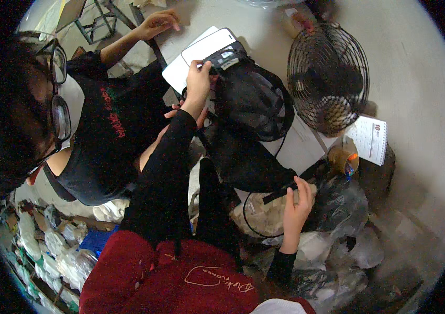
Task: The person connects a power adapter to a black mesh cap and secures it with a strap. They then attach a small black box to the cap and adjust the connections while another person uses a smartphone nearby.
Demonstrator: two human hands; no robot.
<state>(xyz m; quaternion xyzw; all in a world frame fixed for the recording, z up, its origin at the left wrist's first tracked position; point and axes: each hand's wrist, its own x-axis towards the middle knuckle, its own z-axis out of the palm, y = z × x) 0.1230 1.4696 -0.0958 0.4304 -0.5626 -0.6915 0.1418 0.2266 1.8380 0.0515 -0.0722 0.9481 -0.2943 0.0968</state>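
Note:
A black bag (254, 102) of soft fabric, partly mesh-like, lies in front of me, with more black cloth (248, 162) trailing toward me. My left hand (198, 83) is closed at the bag's far left edge, pinching dark fabric there. On the right, my right hand (297, 206) pinches the end of a short black strap (279, 193) between thumb and fingers. A thin black cord loops below that strap. Just beyond my left hand, a white phone (209, 46) rests against the bag, over a white flat sheet or box (175, 76).
A co-worker in black leans in from the left; one hand (159, 23) hovers near the table's edge, another is partly under my left forearm. A black wire fan (329, 78), a desk calendar (373, 141) and a pen cup (342, 159) stand right. Plastic bags (343, 209) crowd the lower right.

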